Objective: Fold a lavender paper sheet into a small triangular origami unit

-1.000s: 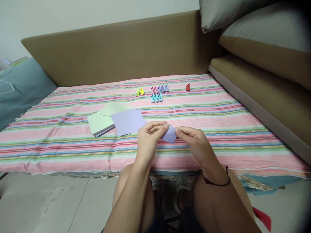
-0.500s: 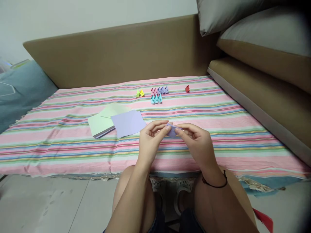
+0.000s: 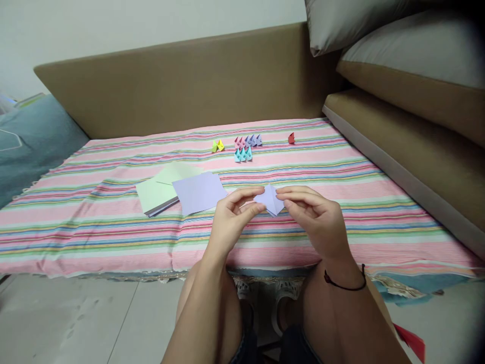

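Note:
Between my hands is a small folded piece of purple paper, a diamond shape with a crease down its middle. My left hand pinches its left corner between thumb and fingers. At the right corner, my right hand holds it with the thumb below and fingers above. A flat purple sheet lies left of my left hand, partly over a stack of pale green sheets. Beyond my hands stand small folded paper pieces: purple ones, pink ones, light blue ones, yellow ones and a red one.
All of this rests on a striped cloth over a sofa seat. A brown backrest rises behind it, and cushions are piled at the right. Something red lies low at the right, beside my leg.
The purple paper was nearly edge-on with a raised flap; now it lies spread as a diamond facing me. My right hand has moved slightly right, farther from the left.

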Motion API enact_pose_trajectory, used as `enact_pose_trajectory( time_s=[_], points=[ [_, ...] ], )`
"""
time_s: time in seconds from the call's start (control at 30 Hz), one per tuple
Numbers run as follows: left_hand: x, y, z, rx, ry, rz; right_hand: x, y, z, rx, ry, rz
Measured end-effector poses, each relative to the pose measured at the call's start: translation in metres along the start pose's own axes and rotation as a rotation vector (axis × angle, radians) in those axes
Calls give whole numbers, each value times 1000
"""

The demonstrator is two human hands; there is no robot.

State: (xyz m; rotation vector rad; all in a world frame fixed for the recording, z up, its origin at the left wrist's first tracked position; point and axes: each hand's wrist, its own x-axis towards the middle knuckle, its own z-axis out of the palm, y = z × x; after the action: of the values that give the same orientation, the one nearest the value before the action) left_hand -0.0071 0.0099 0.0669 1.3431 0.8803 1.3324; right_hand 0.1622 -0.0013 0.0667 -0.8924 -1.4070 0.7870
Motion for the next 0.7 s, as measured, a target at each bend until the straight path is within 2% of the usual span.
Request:
enact_pose_trajectory(
  time_s=[0.1,0.27,0.43,0.7],
  points=[
    [0,2,-2,11,-30,7,0,3,-1,26,-11,31],
    [0,2,-2,85,-9,8,0,8,-1,68,-9,62],
    [-2,2,-1,203,20,112,-1,10,0,89,-1,153],
    [-1,2,2,195,77,133,0,10,1,109,20,206]
  ],
)
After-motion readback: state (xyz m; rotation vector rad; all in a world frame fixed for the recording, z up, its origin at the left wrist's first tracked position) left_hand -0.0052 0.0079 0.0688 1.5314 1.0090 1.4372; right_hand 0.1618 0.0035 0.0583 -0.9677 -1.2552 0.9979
